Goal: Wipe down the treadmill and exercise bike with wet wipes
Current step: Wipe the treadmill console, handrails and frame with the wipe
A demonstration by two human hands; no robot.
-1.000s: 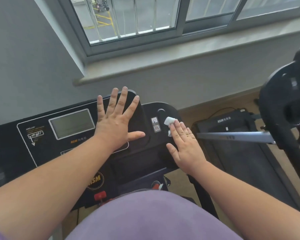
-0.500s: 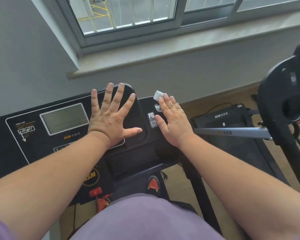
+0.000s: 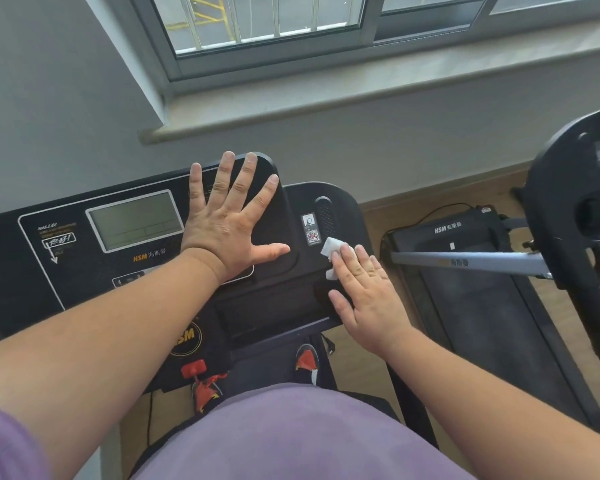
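Observation:
The black treadmill console [image 3: 84, 271] fills the lower left, with a grey display [image 3: 134, 220] and a QR sticker [image 3: 311, 234]. My left hand [image 3: 227, 223] lies flat with fingers spread on the raised centre of the console. My right hand [image 3: 368, 292] presses a small white wet wipe [image 3: 331, 249] onto the console's right wing with straight fingers, just below the sticker. The wipe sticks out past my fingertips. Part of the black exercise bike [image 3: 582, 202] shows at the right edge.
A second treadmill [image 3: 465, 306] with a black belt and a grey handrail [image 3: 465, 263] lies on the wooden floor to the right. A windowsill [image 3: 326, 95] and a grey wall are behind the console. A red safety clip [image 3: 193, 368] hangs below it.
My right hand slid the wipe up the console's right wing half a second ago and has now drawn it back down toward me. My left hand stayed flat in place.

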